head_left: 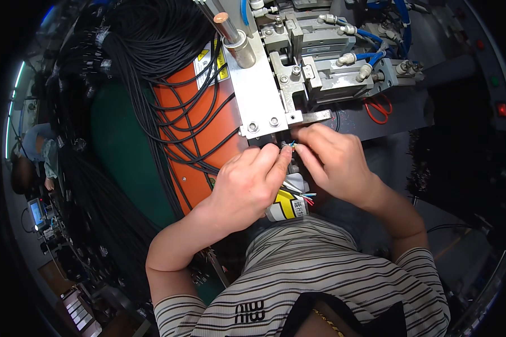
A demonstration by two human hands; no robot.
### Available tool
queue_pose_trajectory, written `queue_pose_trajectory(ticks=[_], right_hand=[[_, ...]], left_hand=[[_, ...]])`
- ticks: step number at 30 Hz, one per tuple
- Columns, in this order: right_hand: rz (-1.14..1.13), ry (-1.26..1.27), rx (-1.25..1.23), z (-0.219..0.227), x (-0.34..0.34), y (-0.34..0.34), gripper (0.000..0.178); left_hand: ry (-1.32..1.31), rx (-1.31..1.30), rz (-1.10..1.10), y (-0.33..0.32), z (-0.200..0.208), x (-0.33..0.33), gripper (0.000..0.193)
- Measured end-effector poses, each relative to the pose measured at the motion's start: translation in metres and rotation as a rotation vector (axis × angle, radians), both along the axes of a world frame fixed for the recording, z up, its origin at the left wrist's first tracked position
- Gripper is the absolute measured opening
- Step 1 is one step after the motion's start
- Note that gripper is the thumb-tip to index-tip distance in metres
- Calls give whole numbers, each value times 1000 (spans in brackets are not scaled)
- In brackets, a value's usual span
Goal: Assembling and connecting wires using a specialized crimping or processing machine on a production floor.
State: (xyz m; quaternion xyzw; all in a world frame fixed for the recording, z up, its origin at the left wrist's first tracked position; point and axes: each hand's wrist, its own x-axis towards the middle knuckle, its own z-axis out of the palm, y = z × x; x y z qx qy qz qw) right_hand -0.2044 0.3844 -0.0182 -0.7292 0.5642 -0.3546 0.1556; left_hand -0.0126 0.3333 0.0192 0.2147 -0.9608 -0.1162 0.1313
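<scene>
My left hand (247, 182) is closed, its thumb and index finger pinching at the thin coloured wires (292, 145) in front of the machine. Opposite it, my right hand (337, 163) pinches at the same small wires, fingertips nearly meeting the left ones. The wires' far ends are mostly covered by my fingers. Just above both hands sits the front edge of a pale metal plate (258, 101) with bolts. Below them, stripped white, red and blue wire ends (306, 197) stick out beside a yellow and white label (289, 205).
Black cables (163, 106) lie in a thick bundle over the orange machine top (194, 106) and a green surface (121, 146). Pneumatic cylinders (337, 78) with blue hoses stand at the back right, near a red cord (379, 109). Another person (34, 146) is at far left.
</scene>
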Motion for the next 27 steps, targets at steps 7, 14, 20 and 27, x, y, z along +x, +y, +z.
queue_pose_trajectory(ticks=[7,14,20,27], right_hand=[[-9,-94,128,0,-3,-5,7],[-83,-270,123,1,-4,5,14],[251,-625,231,13,6,19,24],[16,-1306,686,3,8,16,17]], left_hand=[[78,83,63,-5,-6,12,46],[168,-5,227,-6,-19,36,36],[250,165,218,-2,-14,26,29],[447,523,211,1,-3,11,17]])
